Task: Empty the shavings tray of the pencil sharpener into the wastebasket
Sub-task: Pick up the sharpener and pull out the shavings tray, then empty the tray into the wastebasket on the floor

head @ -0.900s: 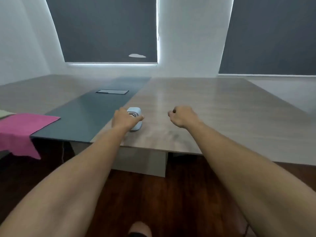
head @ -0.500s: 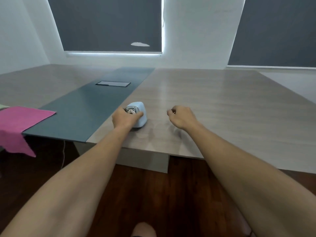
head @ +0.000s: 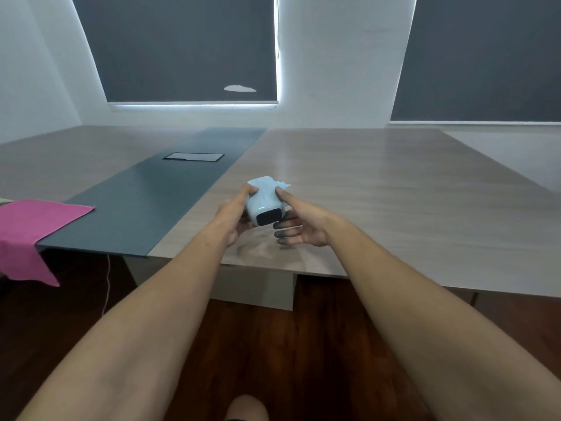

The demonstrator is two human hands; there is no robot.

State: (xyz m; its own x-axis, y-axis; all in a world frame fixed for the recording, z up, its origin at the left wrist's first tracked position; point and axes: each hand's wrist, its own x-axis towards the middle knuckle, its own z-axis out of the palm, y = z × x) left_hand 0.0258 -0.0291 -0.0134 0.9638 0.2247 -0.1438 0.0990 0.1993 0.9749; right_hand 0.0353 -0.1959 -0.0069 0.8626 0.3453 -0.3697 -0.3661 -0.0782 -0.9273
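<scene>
A small pale-blue pencil sharpener (head: 264,199) is lifted off the wooden table (head: 394,192) and tilted, its dark shavings tray (head: 268,217) facing me. My left hand (head: 235,218) grips its left side. My right hand (head: 299,221) holds its right side, index finger along the body and the other fingers curled under it. No wastebasket is in view.
A dark grey strip (head: 158,202) with a rectangular cable hatch (head: 193,156) runs down the table. A pink cloth (head: 27,229) hangs over the left edge. Dark wooden floor (head: 273,344) lies below, with a white cable (head: 107,284) and my foot (head: 246,408). Blinds cover two windows.
My left hand has lifted the sharpener off the table and tipped it toward me. My right hand, a loose fist before, has come in and taken hold of its right side.
</scene>
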